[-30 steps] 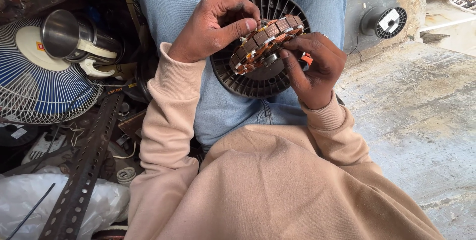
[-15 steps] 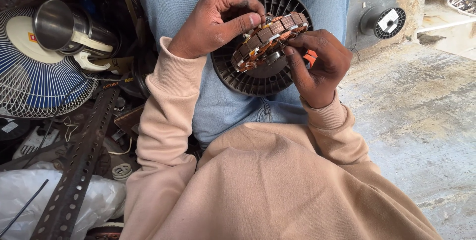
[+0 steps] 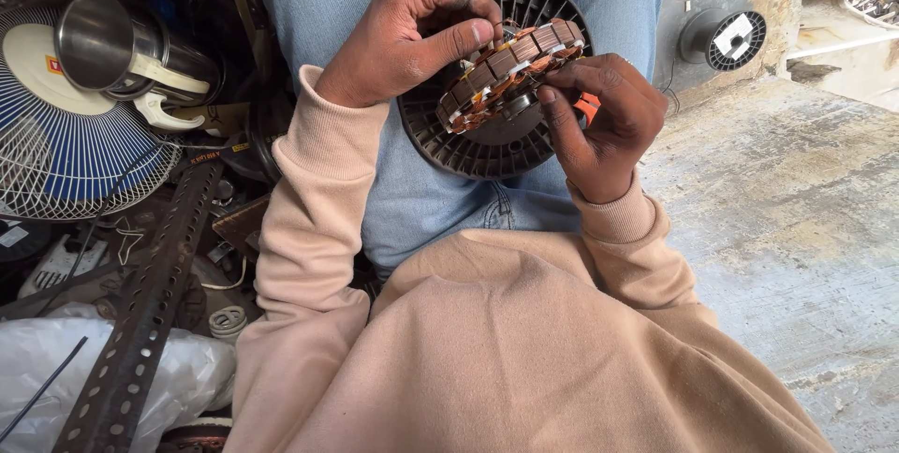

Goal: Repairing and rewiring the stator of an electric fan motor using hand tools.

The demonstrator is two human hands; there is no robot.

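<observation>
The motor winding ring (image 3: 510,74), a round stack of brown metal segments with copper wire and bits of white and yellow insulation between them, sits tilted between my two hands, above my lap. My left hand (image 3: 412,36) has a closed grip on its upper left edge, thumb pressed along the rim and fingers curled over the top. My right hand (image 3: 604,121) has a closed grip on the lower right side, fingers wrapped round the rim from beneath, with a small orange thing (image 3: 588,107) tucked against the palm; I cannot tell what it is. Just behind the ring, resting on my blue jeans (image 3: 421,200), lies a round black plastic fan housing (image 3: 487,149) with radial ribs.

To my left, a blue and white fan (image 3: 66,144) with a wire guard lies on the ground, a steel mug (image 3: 112,46) on top of it. Nearer me, a perforated metal angle bar (image 3: 150,313) runs diagonally past a white plastic bag (image 3: 187,369). To my right is bare concrete floor (image 3: 796,228), and a black spool (image 3: 726,39) against the wall.
</observation>
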